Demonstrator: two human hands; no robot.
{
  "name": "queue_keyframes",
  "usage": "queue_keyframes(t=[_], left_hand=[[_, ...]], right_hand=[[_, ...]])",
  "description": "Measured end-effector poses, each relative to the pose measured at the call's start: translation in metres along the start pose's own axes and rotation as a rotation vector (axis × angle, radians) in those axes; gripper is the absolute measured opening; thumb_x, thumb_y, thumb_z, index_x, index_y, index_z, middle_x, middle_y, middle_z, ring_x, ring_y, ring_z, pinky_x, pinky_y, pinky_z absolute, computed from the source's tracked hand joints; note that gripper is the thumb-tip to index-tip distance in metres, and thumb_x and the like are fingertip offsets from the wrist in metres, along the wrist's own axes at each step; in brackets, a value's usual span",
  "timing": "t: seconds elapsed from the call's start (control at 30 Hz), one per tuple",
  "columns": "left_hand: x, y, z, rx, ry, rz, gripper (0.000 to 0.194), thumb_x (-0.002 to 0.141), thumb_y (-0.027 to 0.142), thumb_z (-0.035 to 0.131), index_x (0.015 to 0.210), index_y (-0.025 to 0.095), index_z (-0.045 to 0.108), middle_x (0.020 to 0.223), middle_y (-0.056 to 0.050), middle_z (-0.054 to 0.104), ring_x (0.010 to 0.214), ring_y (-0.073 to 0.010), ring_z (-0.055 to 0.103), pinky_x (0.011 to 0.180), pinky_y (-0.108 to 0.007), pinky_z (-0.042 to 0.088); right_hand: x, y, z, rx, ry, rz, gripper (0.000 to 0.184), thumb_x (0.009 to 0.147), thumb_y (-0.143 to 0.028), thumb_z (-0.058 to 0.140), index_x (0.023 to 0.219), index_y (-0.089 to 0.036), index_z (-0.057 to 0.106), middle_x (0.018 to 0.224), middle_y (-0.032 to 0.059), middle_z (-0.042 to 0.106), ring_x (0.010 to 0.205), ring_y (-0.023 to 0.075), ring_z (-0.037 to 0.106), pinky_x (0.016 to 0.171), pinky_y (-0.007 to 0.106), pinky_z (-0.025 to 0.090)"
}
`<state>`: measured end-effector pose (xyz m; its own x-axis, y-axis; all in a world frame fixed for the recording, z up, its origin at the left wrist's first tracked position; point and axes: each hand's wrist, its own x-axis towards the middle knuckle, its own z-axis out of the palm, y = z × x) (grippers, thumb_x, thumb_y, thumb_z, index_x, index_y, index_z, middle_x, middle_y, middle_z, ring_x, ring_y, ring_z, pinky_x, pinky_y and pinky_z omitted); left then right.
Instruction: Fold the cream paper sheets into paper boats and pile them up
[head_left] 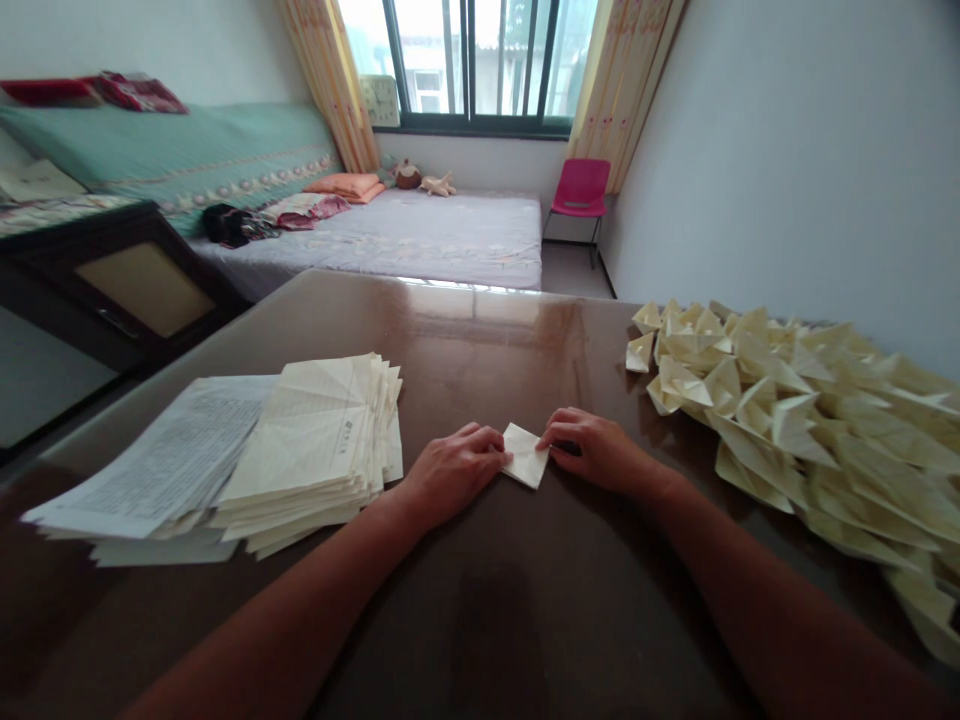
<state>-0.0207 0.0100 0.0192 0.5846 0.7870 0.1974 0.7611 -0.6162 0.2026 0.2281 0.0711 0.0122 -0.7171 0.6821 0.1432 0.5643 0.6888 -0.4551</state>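
Observation:
A small folded square of cream paper (526, 458) lies on the brown table between my hands, turned at an angle. My left hand (459, 465) holds its left edge, thumb and fingertips closed together there. At the right edge, my right hand (589, 447) pinches the paper between its thumb and curled index finger. To the left of my left hand rests a stack of creased cream sheets (307, 430), the top one with small print. Beyond my right hand spreads a large heap of folded paper pieces (780, 400) with pointed corners.
White printed sheets (172, 450) lie under and beside the cream stack. The glossy table (480, 340) reaches toward a bed (465, 235) below the window. A pink chair (581, 185) stands near the right wall, a dark cabinet (127, 290) at the left.

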Motion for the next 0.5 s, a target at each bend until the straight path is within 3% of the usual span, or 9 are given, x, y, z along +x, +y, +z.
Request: queue_keyframes(t=[0.17, 0.33, 0.43, 0.5], left_hand=[[0.000, -0.001, 0.000, -0.011, -0.009, 0.052, 0.026, 0.096, 0.036, 0.043, 0.103, 0.028, 0.067, 0.105, 0.000, 0.064, 0.095, -0.0151, 0.055, 0.075, -0.025, 0.050], [0.007, 0.002, 0.010, -0.074, 0.097, 0.039, 0.026, 0.096, 0.030, 0.044, 0.089, 0.019, 0.066, 0.110, -0.004, 0.063, 0.109, -0.0180, 0.051, 0.094, -0.030, 0.047], [0.010, 0.003, 0.018, -0.046, 0.080, 0.026, 0.022, 0.095, 0.027, 0.046, 0.106, 0.017, 0.061, 0.124, -0.005, 0.060, 0.120, -0.0196, 0.047, 0.102, -0.034, 0.042], [0.010, 0.003, 0.021, -0.007, 0.039, 0.002, 0.031, 0.095, 0.029, 0.045, 0.122, 0.019, 0.054, 0.131, -0.004, 0.057, 0.125, -0.0199, 0.046, 0.103, -0.036, 0.040]], right_hand=[[0.000, -0.002, -0.003, -0.036, -0.013, 0.022, 0.021, 0.080, -0.017, 0.056, 0.092, -0.028, 0.071, 0.095, 0.0015, 0.064, 0.089, 0.0162, 0.058, 0.075, 0.025, 0.044], [-0.001, -0.008, -0.005, -0.048, -0.008, 0.030, 0.016, 0.083, -0.026, 0.058, 0.090, -0.028, 0.071, 0.094, 0.0015, 0.064, 0.087, 0.0157, 0.058, 0.072, 0.025, 0.043], [0.000, -0.009, -0.002, -0.054, 0.012, 0.062, 0.016, 0.086, -0.037, 0.058, 0.086, -0.027, 0.071, 0.090, 0.0015, 0.064, 0.084, 0.0153, 0.057, 0.070, 0.025, 0.043], [0.001, -0.010, 0.000, -0.074, 0.024, 0.076, 0.017, 0.085, -0.041, 0.060, 0.086, -0.027, 0.070, 0.092, 0.0015, 0.063, 0.086, 0.0161, 0.057, 0.068, 0.026, 0.042]])
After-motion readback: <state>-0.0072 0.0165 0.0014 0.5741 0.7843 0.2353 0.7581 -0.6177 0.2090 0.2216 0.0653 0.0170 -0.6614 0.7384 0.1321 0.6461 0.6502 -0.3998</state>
